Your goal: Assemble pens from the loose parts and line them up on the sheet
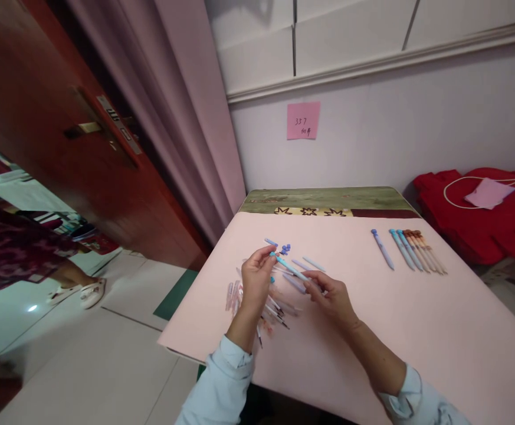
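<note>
A light blue pen (291, 269) is held slantwise between my two hands above the table. My left hand (257, 274) pinches its bright blue top end, and the fingers of my right hand (330, 293) close on its lower end. Under and around my left hand lies a loose pile of pen parts: white refills with dark tips (277, 316), clear pinkish barrels (229, 296) and small orange pieces (266, 324), partly hidden by the hand. Just beyond sit several dark blue caps (286, 249). Two thin pastel barrels (314, 263) rest beside the pen.
On the right of the pink-covered table (372, 342) lie a purple-blue pen (382, 249) and a row of blue and brown-topped pens (416, 251). A red cloth item (482, 230) is beside the table. At left, a person's legs (69, 276) show near a wooden door (107, 153).
</note>
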A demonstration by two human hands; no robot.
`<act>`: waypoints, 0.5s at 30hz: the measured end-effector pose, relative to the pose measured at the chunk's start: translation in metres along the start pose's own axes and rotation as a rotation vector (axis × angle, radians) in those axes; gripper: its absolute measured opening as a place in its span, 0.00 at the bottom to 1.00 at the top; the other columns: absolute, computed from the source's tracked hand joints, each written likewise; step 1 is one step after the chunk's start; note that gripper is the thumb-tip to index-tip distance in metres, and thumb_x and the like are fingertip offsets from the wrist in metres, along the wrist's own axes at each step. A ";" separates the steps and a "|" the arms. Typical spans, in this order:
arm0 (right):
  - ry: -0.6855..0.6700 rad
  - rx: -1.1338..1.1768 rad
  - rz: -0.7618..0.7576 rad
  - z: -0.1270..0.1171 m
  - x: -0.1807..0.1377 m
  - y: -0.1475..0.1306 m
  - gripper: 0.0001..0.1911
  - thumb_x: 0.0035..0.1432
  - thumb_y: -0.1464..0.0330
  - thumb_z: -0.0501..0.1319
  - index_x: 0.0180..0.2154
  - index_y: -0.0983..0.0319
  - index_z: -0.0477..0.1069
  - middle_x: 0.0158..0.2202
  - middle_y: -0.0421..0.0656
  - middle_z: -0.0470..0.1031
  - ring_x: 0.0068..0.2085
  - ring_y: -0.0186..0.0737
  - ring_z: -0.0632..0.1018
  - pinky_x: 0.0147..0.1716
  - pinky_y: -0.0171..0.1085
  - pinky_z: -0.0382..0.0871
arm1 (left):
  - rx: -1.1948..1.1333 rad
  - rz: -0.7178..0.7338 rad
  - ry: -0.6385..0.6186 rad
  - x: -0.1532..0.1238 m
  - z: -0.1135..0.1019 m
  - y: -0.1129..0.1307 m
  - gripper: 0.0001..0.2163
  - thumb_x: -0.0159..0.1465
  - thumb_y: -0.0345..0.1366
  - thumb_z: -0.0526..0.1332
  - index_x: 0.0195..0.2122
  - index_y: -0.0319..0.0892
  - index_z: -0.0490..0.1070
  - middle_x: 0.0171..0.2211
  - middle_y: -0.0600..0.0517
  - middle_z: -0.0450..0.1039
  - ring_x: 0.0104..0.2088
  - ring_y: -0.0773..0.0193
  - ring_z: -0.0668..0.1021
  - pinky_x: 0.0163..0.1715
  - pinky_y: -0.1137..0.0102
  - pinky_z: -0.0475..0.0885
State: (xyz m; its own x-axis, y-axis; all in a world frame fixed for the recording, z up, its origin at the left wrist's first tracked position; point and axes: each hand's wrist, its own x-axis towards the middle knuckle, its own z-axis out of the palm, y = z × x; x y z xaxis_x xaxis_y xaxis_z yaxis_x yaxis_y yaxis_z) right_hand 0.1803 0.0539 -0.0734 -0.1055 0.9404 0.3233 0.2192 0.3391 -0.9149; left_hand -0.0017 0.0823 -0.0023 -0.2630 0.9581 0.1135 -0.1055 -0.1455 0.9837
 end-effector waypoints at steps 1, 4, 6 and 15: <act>-0.020 0.015 0.007 0.000 0.000 -0.001 0.13 0.63 0.60 0.58 0.46 0.60 0.72 0.25 0.38 0.75 0.24 0.34 0.75 0.26 0.32 0.69 | -0.031 -0.012 -0.006 0.000 0.000 0.001 0.15 0.52 0.34 0.69 0.41 0.38 0.78 0.41 0.45 0.80 0.40 0.60 0.81 0.44 0.66 0.73; -0.072 0.036 0.026 0.002 -0.001 -0.003 0.09 0.64 0.61 0.58 0.42 0.58 0.67 0.27 0.38 0.77 0.27 0.35 0.78 0.30 0.32 0.70 | -0.089 -0.033 -0.019 -0.001 0.002 0.006 0.17 0.50 0.34 0.70 0.42 0.38 0.77 0.42 0.44 0.80 0.40 0.59 0.81 0.46 0.64 0.73; -0.089 0.020 0.027 0.003 -0.001 -0.004 0.08 0.64 0.61 0.58 0.40 0.58 0.67 0.26 0.38 0.77 0.29 0.36 0.78 0.30 0.32 0.70 | -0.086 -0.031 -0.027 -0.001 0.003 0.009 0.17 0.50 0.34 0.70 0.41 0.38 0.77 0.42 0.44 0.80 0.40 0.59 0.81 0.47 0.63 0.73; -0.023 -0.134 -0.058 0.006 0.001 0.004 0.09 0.57 0.61 0.64 0.33 0.59 0.77 0.28 0.40 0.75 0.24 0.33 0.71 0.26 0.32 0.65 | 0.218 0.132 -0.127 -0.018 0.007 0.016 0.17 0.56 0.36 0.67 0.47 0.40 0.77 0.37 0.47 0.79 0.36 0.62 0.80 0.40 0.68 0.75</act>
State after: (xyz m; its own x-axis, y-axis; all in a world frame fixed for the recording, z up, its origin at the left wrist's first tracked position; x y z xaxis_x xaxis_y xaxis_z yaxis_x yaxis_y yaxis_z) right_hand 0.1756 0.0562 -0.0779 -0.1439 0.9187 0.3678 0.3393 0.3949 -0.8538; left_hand 0.0078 0.0644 0.0125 -0.1372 0.9595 0.2459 0.1342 -0.2280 0.9644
